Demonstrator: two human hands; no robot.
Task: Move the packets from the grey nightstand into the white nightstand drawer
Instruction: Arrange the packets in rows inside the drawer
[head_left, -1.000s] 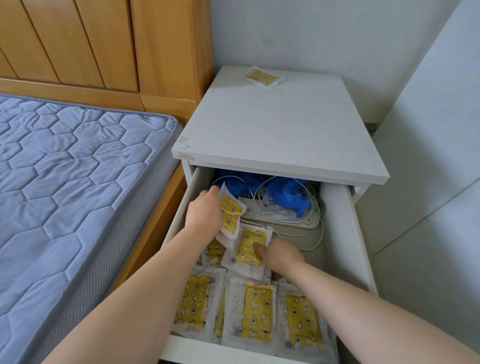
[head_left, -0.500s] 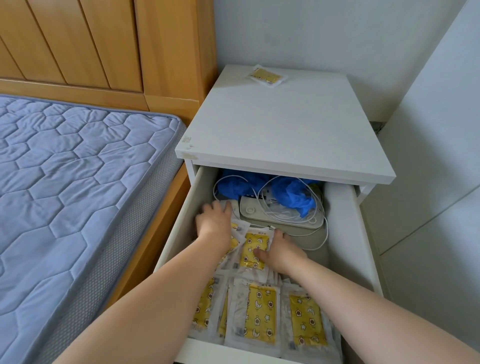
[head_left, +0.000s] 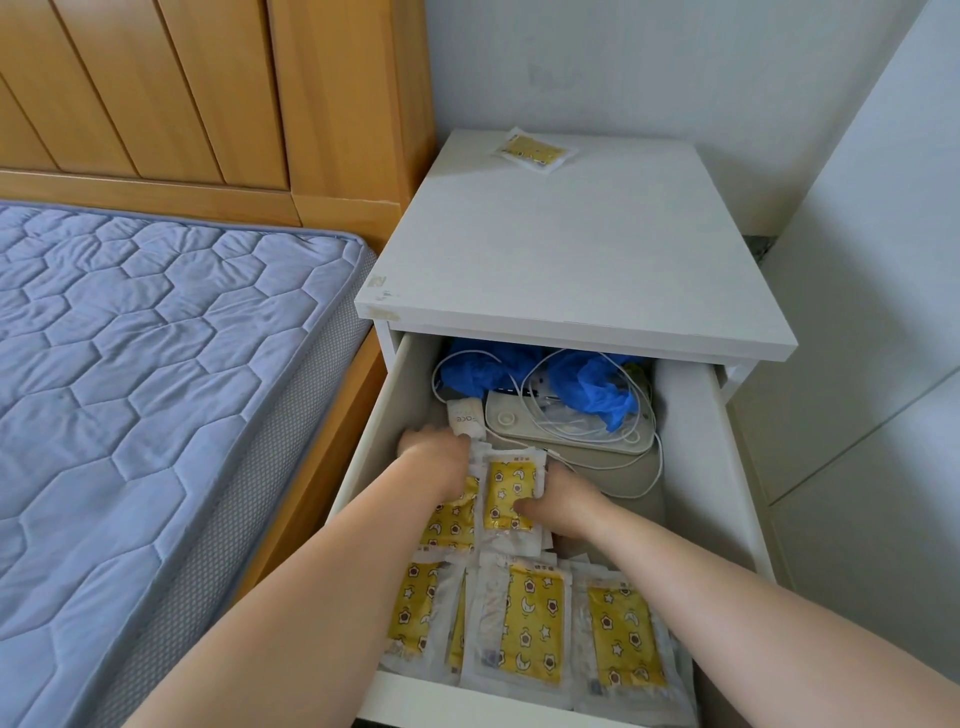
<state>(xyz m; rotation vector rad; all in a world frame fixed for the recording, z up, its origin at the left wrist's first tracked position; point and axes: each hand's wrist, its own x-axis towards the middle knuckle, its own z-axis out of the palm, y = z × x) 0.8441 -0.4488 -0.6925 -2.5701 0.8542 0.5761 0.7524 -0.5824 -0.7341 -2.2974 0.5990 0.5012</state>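
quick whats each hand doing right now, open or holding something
Left hand: on the stacked packets, fingers hidden, cannot tell.
Right hand: pinching a yellow packet, thumb on its front.

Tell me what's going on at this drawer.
A person has both hands in the open white drawer. The right hand grips a yellow packet by its edge; the left hand rests on neighbouring packets. More packets lie in a row at the front. Behind are blue plastic and a white cable. One lone packet lies on the nightstand top.
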